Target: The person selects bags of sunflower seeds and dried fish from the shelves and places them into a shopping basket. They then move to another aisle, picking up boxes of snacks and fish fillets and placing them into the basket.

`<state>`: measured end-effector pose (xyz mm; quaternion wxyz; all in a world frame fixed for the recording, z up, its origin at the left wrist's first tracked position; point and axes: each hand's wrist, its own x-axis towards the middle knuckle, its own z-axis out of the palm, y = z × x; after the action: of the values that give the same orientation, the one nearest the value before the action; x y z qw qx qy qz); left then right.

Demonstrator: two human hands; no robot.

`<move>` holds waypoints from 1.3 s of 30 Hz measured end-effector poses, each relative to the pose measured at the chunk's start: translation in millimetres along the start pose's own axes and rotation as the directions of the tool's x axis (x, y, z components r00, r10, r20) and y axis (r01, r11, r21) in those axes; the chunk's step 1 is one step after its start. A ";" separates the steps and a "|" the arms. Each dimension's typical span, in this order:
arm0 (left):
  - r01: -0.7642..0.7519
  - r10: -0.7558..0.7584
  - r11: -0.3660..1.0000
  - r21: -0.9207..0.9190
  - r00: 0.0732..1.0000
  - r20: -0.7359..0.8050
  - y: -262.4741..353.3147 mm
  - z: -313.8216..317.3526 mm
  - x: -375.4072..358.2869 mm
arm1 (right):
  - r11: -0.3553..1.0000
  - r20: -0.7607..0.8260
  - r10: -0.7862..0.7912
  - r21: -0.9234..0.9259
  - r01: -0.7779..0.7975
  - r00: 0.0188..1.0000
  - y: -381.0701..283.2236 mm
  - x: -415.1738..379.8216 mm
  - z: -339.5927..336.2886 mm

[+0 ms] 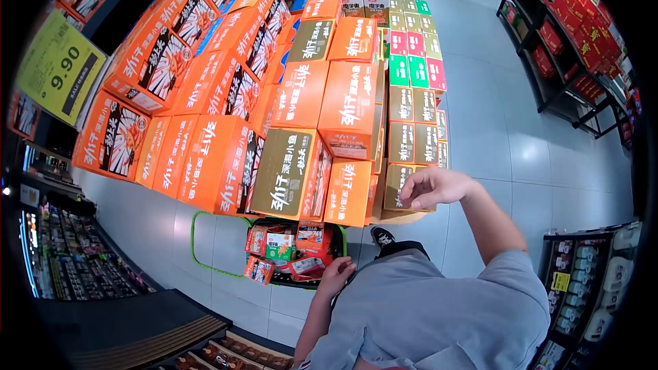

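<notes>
My right hand (439, 187) is raised over the near end of a stack of small brown-gold boxes (399, 179). Its fingers are curled, with a gap to the thumb, and I see nothing in them. Low by my body, my left hand (336, 277) hangs at the right side of a black shopping basket (291, 279) with a green handle (194, 247). The fingers of that hand are loosely bent, and nothing shows in them. Inside the basket lie several small packs, among them a green-and-white pack (280, 247), an orange pack (258, 270) and a red pack (308, 268).
Large orange snack cartons (295, 99) are piled in front, with a brown carton (282, 171) at the near edge. A yellow price sign (60, 65) stands at left. Grey tiled floor (493, 116) runs along the right, bordered by a black rack (541, 48) of red packages.
</notes>
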<state>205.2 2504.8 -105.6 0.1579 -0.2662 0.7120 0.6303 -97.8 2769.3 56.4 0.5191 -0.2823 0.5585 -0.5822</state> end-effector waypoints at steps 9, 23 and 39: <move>0.078 -0.079 0.997 -0.015 0.991 -0.104 37.6 24.9 -9.1 | 0.989 -0.167 -0.061 0.125 0.082 0.984 44.5 17.2 -24.9; 0.005 -0.005 1.000 -0.006 1.000 0.021 94.9 34.7 -3.1 | 0.963 -0.258 -0.117 0.207 0.173 0.959 79.1 8.1 -11.2; -0.422 0.400 0.898 0.124 0.901 0.164 271.6 52.5 -63.6 | 0.712 -0.403 -0.696 -0.494 0.499 0.593 -123.3 110.8 -147.5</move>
<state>93.8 2585.1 142.9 0.0892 -0.0532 0.7871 0.6081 -300.9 2700.0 112.9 0.0447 -0.3530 0.6440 -0.6773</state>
